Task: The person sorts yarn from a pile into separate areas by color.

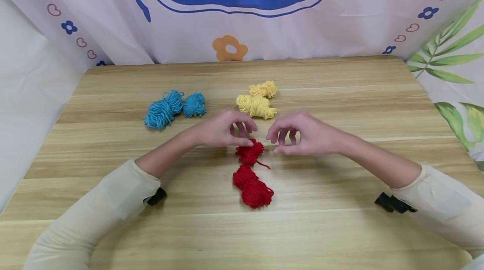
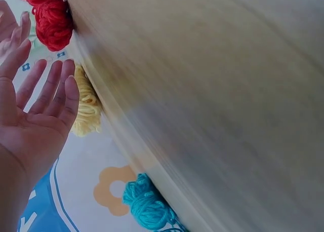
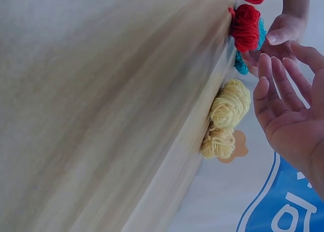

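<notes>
Two bundles of red yarn lie in line on the table, a smaller one behind a larger one. My left hand hovers by the smaller bundle with fingers loosely bent. Its thumb overlaps the yarn's back edge in the head view; contact I cannot tell. Facing it from the right, my right hand has relaxed fingers and an empty palm. In the left wrist view, the left palm also holds nothing. Two yellow yarn bundles lie just behind the hands.
Blue yarn bundles lie on the back left of the wooden table, with a smaller one beside them. A printed cloth hangs behind the table's back edge. Black wrist-camera mounts sit at both sleeve cuffs.
</notes>
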Demonstrator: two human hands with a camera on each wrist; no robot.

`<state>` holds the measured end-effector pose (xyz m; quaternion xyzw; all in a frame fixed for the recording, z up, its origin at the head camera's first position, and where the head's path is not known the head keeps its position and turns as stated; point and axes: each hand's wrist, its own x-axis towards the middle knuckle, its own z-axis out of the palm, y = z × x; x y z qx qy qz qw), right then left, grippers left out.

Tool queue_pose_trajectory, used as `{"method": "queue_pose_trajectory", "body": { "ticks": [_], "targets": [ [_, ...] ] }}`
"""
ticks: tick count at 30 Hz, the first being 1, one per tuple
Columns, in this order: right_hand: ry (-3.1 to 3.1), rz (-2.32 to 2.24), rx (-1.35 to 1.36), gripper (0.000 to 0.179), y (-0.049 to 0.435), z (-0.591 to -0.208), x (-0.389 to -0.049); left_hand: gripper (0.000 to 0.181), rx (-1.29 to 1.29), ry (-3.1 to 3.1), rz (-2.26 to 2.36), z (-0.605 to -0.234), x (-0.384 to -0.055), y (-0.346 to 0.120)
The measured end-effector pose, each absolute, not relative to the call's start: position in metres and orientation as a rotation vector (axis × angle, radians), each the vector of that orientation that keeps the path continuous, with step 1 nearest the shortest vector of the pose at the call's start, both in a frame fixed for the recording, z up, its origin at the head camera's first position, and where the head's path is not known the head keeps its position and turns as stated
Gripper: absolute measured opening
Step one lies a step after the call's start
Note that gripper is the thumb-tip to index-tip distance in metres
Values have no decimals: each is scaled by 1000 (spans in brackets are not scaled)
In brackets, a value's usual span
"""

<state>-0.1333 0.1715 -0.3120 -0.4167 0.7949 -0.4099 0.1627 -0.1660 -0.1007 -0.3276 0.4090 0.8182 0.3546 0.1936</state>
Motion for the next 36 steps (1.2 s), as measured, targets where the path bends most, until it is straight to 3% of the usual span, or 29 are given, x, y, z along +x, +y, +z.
{"method": "queue_pose_trajectory", "body": {
  "ticks": [36],
  "targets": [
    [2082, -1022, -1357, 24, 144, -321, -98, 26, 1125, 2348, 994, -327, -158, -112]
  ]
}}
